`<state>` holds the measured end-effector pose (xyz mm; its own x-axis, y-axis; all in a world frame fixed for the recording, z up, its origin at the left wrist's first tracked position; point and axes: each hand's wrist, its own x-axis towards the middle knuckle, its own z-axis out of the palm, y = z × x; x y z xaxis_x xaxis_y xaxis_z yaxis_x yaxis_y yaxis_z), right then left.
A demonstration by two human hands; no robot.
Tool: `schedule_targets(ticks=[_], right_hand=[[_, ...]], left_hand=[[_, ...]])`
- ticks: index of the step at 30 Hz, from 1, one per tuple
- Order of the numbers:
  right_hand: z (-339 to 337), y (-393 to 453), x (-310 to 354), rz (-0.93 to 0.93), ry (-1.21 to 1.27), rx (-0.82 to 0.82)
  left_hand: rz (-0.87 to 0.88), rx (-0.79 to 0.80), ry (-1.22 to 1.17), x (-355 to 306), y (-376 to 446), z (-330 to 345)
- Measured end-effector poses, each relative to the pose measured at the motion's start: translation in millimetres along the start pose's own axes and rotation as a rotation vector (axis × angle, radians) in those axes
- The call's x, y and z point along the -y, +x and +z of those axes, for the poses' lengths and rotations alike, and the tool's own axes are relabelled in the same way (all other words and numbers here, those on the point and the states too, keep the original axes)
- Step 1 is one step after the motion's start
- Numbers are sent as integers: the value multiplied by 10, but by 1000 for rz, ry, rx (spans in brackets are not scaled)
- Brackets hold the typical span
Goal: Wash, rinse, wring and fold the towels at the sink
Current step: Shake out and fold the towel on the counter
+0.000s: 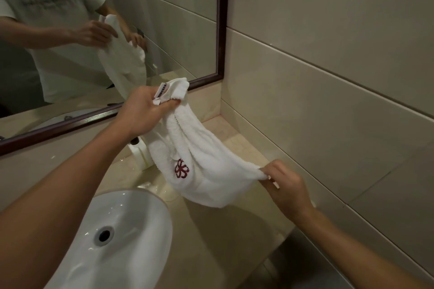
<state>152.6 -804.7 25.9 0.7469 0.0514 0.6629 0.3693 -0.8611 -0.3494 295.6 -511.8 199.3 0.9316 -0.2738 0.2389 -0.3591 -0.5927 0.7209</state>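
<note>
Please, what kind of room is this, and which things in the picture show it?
Most likely a bathroom, perhaps in a hotel. A white basin is set in a beige stone counter, a framed mirror hangs on tiled walls, and both hands hold a white towel bearing an embroidered red emblem.

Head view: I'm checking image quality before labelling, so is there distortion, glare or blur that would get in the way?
Head view: wide-angle bending curves the mirror frame and wall tile lines; soft glare sits on the sink rim and wet counter; lighting is dim and warm; the towel and both hands are reasonably sharp.
</note>
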Motion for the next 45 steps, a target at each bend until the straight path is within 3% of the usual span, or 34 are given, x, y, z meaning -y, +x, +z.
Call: schedule_targets(ticks=[5,10,13,14,17,18,19,22,24,26,28,31,34,36,38,41,43,45], right_hand=[[-100,69,177,329,236,-169],[-223,73,113,104,137,-151],[-352,274,295,-11,202,-60],[-413,364,404,20,324,5],[-596,612,616,357,1091,308],[-633,651,594,406,1159,391],[-632,670,520,360,1032,469],[-517,626,271,42,260,588],[-496,575,199,46,224,493],[-543,548,223,214,502,395],[-582,509,256,218,551,395],[-522,439,134,-110,69,454],[-429,408,-116,-217,-232,452],[-417,396,-206,-146,-295,377],[-401,348,-225,45,-340,284],[-284,314,-147,405,-419,342],[-274,444,53,481,-223,324],[-373,797,385,494,129,220]], left_hand=[[-52,-32,-79,116,21,-70],[-98,-45,-46,163,62,-92],[-129,-47,-22,164,102,-95],[-131,-51,-19,163,113,-102],[-116,-68,-51,137,128,-130],[-114,-77,-75,124,127,-142],[-108,-83,-86,112,126,-149],[-76,-49,-34,66,124,-129],[-73,-45,-15,75,132,-109],[-88,-67,-9,148,134,-125],[-113,-95,-19,232,135,-171],[-98,-79,-21,229,137,-183],[-73,-42,-5,142,113,-108],[-59,-31,0,110,110,-61],[-39,-29,-6,101,105,-38],[4,15,-40,44,95,4],[61,105,-36,-77,76,89],[125,200,28,-213,62,221]])
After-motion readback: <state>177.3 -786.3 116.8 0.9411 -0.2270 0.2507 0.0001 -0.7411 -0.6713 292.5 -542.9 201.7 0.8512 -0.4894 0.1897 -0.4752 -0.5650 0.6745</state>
